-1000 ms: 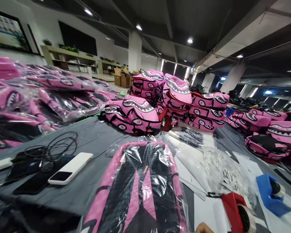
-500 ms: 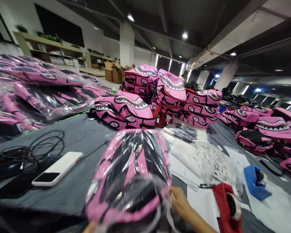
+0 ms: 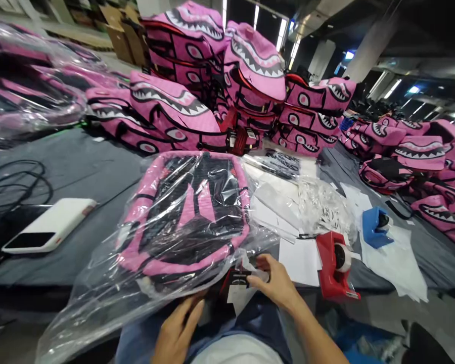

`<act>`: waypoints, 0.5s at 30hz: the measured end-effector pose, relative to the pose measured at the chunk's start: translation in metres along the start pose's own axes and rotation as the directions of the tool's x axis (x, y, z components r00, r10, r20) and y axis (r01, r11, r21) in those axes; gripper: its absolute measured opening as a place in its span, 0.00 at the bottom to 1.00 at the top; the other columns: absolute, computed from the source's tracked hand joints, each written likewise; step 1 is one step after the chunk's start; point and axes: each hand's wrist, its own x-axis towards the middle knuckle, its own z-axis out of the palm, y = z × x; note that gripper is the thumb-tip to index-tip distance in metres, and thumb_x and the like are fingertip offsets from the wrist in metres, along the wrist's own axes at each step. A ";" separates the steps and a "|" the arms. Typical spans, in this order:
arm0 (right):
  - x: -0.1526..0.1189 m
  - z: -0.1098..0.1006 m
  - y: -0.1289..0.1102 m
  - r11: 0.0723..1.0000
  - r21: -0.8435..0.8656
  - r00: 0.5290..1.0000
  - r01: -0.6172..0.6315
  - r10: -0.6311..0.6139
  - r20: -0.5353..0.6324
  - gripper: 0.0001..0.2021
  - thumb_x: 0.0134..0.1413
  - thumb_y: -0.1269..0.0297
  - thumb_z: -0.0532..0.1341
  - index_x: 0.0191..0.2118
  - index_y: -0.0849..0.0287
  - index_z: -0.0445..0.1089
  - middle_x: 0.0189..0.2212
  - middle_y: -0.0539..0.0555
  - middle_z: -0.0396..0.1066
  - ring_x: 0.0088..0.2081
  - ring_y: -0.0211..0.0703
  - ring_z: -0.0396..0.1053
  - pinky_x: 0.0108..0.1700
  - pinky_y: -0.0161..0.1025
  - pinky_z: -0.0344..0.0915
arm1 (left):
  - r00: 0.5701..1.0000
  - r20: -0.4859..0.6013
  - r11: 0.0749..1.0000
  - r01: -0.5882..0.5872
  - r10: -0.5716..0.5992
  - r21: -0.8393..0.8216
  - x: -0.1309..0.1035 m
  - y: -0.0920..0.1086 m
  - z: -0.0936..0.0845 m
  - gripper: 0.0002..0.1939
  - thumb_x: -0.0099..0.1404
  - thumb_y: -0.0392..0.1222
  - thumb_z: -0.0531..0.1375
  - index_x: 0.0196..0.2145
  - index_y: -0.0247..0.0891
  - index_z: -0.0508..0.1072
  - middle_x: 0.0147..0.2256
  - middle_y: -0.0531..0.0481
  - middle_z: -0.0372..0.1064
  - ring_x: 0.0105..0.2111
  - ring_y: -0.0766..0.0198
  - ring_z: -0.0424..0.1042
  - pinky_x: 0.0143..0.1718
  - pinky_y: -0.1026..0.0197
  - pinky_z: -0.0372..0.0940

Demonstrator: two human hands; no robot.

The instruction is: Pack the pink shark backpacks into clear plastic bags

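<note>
A pink and black backpack (image 3: pixel 178 268) lies flat before me with its straps side up. It is inside a clear plastic bag (image 3: pixel 98 298), whose loose open end spreads toward me over the table edge. My right hand (image 3: pixel 276 283) pinches a fold of the plastic at the backpack's near right corner. Beside those fingers hangs a dark tag with a white label (image 3: pixel 237 285). Below the backpack's near edge, my left hand (image 3: pixel 180 328) has thumb and fingers closed at the plastic's edge; its fingertips are partly hidden.
On the right stand a red tape dispenser (image 3: pixel 331 268) and a blue tape dispenser (image 3: pixel 375 227), near white paper sheets (image 3: pixel 299 260) and crumpled plastic (image 3: pixel 322 202). A white power bank (image 3: pixel 53 222) and black cables (image 3: pixel 18 182) lie left. Pink shark-mouth backpacks (image 3: pixel 254 60) are stacked behind.
My view has tilted down. The bagged backpack now lies flatter on the table, with the plastic's open end spread out toward me. Both hands have come to its near edge, closer together.
</note>
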 end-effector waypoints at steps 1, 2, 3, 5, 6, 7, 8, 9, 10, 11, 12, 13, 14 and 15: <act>-0.002 0.008 -0.004 0.998 -0.062 1.000 -0.003 0.002 -0.026 0.21 0.49 0.58 0.68 0.48 0.60 0.70 0.43 0.59 0.77 0.45 0.50 0.75 0.48 0.42 0.69 | 0.998 0.059 0.999 -0.036 0.036 0.003 0.005 0.007 0.016 0.28 0.58 0.66 0.61 0.48 0.46 0.81 0.52 0.48 0.78 0.57 0.48 0.73 0.63 0.50 0.63; -0.002 0.012 -0.008 0.990 -0.142 0.999 -0.009 0.001 -0.054 0.17 0.50 0.62 0.66 0.47 0.60 0.70 0.42 0.58 0.77 0.44 0.49 0.75 0.47 0.41 0.68 | 0.995 0.072 0.998 -0.063 0.062 0.013 0.011 0.014 0.029 0.29 0.57 0.65 0.61 0.50 0.46 0.80 0.53 0.48 0.77 0.58 0.47 0.72 0.65 0.48 0.61; -0.001 0.014 -0.010 0.973 -0.229 0.997 -0.016 0.000 -0.071 0.14 0.51 0.67 0.63 0.45 0.59 0.71 0.39 0.57 0.77 0.41 0.48 0.75 0.44 0.39 0.66 | 0.996 0.057 0.997 -0.076 0.075 0.027 0.017 0.020 0.040 0.30 0.56 0.65 0.61 0.50 0.45 0.80 0.52 0.47 0.77 0.57 0.47 0.72 0.65 0.46 0.60; -0.001 0.007 -0.010 0.929 -0.369 0.999 -0.028 0.014 -0.041 0.13 0.49 0.73 0.60 0.42 0.57 0.72 0.33 0.53 0.76 0.35 0.45 0.73 0.37 0.36 0.61 | 0.997 0.004 0.996 -0.076 0.075 0.043 0.023 0.029 0.054 0.29 0.55 0.65 0.61 0.46 0.44 0.80 0.48 0.45 0.79 0.53 0.45 0.75 0.62 0.45 0.63; -0.003 0.001 -0.008 0.915 -0.401 0.999 -0.029 0.032 0.001 0.13 0.47 0.74 0.59 0.40 0.56 0.72 0.29 0.50 0.75 0.33 0.43 0.71 0.34 0.34 0.57 | 0.998 0.000 0.997 -0.058 0.059 0.040 0.024 0.033 0.057 0.28 0.54 0.66 0.61 0.42 0.43 0.81 0.44 0.45 0.80 0.50 0.45 0.76 0.58 0.46 0.66; -0.006 -0.005 -0.006 0.912 -0.408 0.997 -0.028 0.055 0.054 0.13 0.46 0.75 0.59 0.39 0.56 0.72 0.27 0.48 0.72 0.30 0.41 0.69 0.32 0.34 0.54 | 1.000 0.004 0.999 -0.030 0.030 0.031 0.023 0.037 0.057 0.26 0.53 0.66 0.62 0.38 0.43 0.81 0.39 0.46 0.81 0.44 0.47 0.77 0.52 0.49 0.70; -0.010 -0.012 -0.004 0.915 -0.403 0.992 -0.021 0.070 0.107 0.14 0.44 0.76 0.59 0.38 0.56 0.72 0.25 0.47 0.71 0.28 0.39 0.67 0.31 0.33 0.52 | 1.000 0.012 1.000 0.005 -0.005 0.012 0.020 0.042 0.056 0.26 0.51 0.68 0.63 0.32 0.42 0.80 0.33 0.46 0.79 0.37 0.49 0.77 0.44 0.52 0.71; -0.014 -0.017 -0.002 0.918 -0.397 0.987 -0.009 0.072 0.143 0.14 0.43 0.77 0.59 0.36 0.56 0.72 0.25 0.46 0.69 0.28 0.38 0.65 0.31 0.33 0.50 | 0.999 0.025 0.999 0.045 -0.045 -0.022 0.017 0.047 0.053 0.26 0.48 0.69 0.65 0.27 0.41 0.77 0.27 0.48 0.76 0.30 0.54 0.74 0.36 0.56 0.70; -0.018 -0.021 0.001 0.919 -0.395 0.985 0.016 0.054 0.164 0.13 0.43 0.78 0.59 0.36 0.56 0.72 0.25 0.46 0.69 0.28 0.38 0.64 0.31 0.33 0.50 | 0.994 0.057 0.993 0.092 -0.088 -0.071 0.015 0.052 0.051 0.28 0.46 0.70 0.66 0.22 0.40 0.74 0.22 0.50 0.71 0.25 0.59 0.69 0.29 0.59 0.66; -0.021 -0.024 0.003 0.919 -0.392 0.984 0.053 0.019 0.178 0.12 0.44 0.79 0.58 0.34 0.57 0.72 0.26 0.46 0.68 0.28 0.38 0.63 0.32 0.34 0.50 | 0.984 0.116 0.979 0.149 -0.134 -0.138 0.013 0.058 0.049 0.29 0.45 0.71 0.67 0.20 0.40 0.70 0.20 0.52 0.66 0.22 0.63 0.64 0.25 0.61 0.61; -0.023 -0.025 0.005 0.922 -0.376 0.981 0.094 -0.022 0.191 0.10 0.45 0.78 0.58 0.33 0.58 0.71 0.26 0.47 0.68 0.29 0.38 0.62 0.32 0.34 0.50 | 0.964 0.199 0.952 0.217 -0.175 -0.218 0.011 0.063 0.049 0.31 0.43 0.71 0.68 0.18 0.39 0.67 0.18 0.54 0.62 0.20 0.66 0.60 0.24 0.63 0.58; -0.025 -0.024 0.008 0.933 -0.335 0.976 0.129 -0.060 0.208 0.07 0.48 0.77 0.58 0.31 0.58 0.70 0.27 0.47 0.67 0.30 0.38 0.61 0.33 0.34 0.51 | 0.935 0.290 0.911 0.288 -0.202 -0.294 0.010 0.067 0.049 0.32 0.42 0.71 0.69 0.18 0.39 0.65 0.18 0.55 0.60 0.20 0.68 0.58 0.24 0.64 0.57; -0.027 -0.023 0.011 0.952 -0.267 0.971 0.148 -0.088 0.224 0.05 0.52 0.74 0.59 0.30 0.59 0.69 0.27 0.48 0.66 0.30 0.38 0.61 0.34 0.34 0.52 | 0.905 0.368 0.872 0.345 -0.212 -0.347 0.010 0.070 0.051 0.32 0.43 0.71 0.70 0.19 0.39 0.66 0.19 0.56 0.60 0.21 0.68 0.58 0.25 0.64 0.58; -0.028 -0.020 0.014 0.972 -0.179 0.968 0.150 -0.108 0.226 0.04 0.56 0.70 0.60 0.30 0.59 0.69 0.27 0.47 0.66 0.30 0.38 0.60 0.34 0.34 0.53 | 0.888 0.413 0.853 0.369 -0.205 -0.370 0.009 0.071 0.053 0.31 0.44 0.70 0.70 0.21 0.38 0.68 0.21 0.55 0.62 0.22 0.68 0.60 0.27 0.65 0.60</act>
